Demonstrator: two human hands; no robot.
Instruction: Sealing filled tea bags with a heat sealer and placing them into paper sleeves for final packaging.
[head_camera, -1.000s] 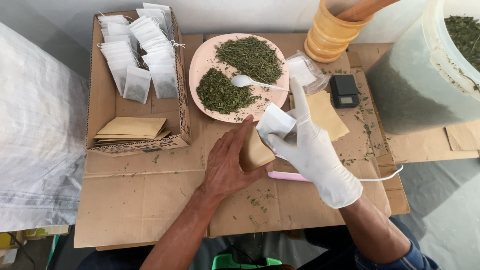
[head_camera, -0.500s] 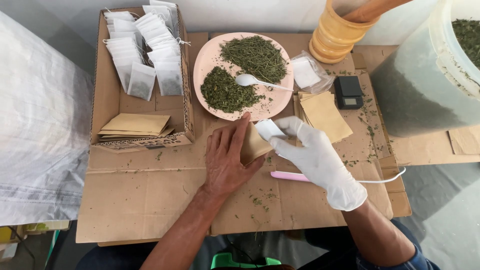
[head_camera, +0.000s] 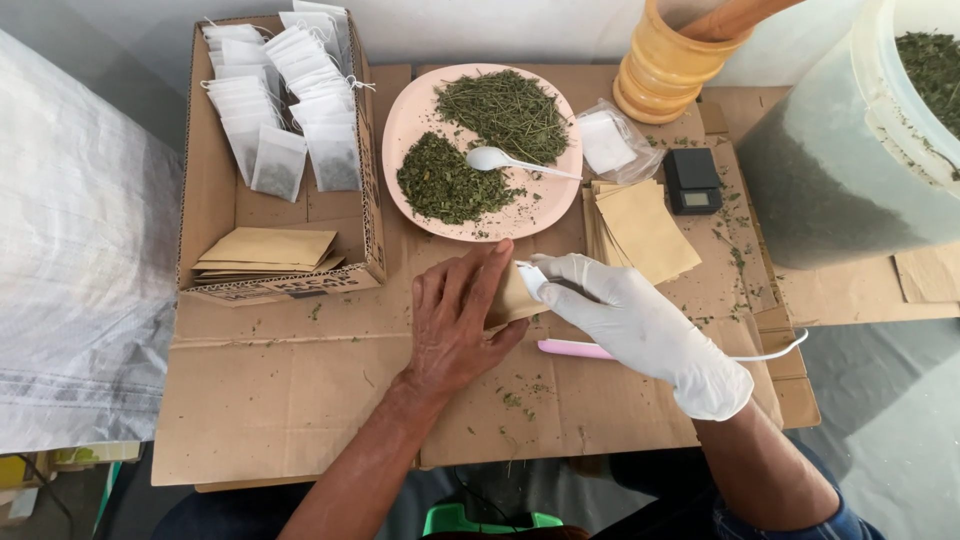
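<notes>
Brown envelope (head_camera: 512, 296) mostly hidden under left hand (head_camera: 455, 325), big herb bucket (head_camera: 860, 140) cut off at right edge

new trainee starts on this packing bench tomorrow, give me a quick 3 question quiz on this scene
1. True or false: the right hand wears a white glove and the left hand is bare.
2. What lies on the pink plate between the two heaps of dried herb?
A. a white spoon
B. a black scale
C. a brown envelope
3. Fill the gap: the filled white sachets stand in the ____ box at the left.

Key
1. True.
2. A: the white spoon.
3. Cardboard: the cardboard box also holds flat brown envelopes.
</notes>
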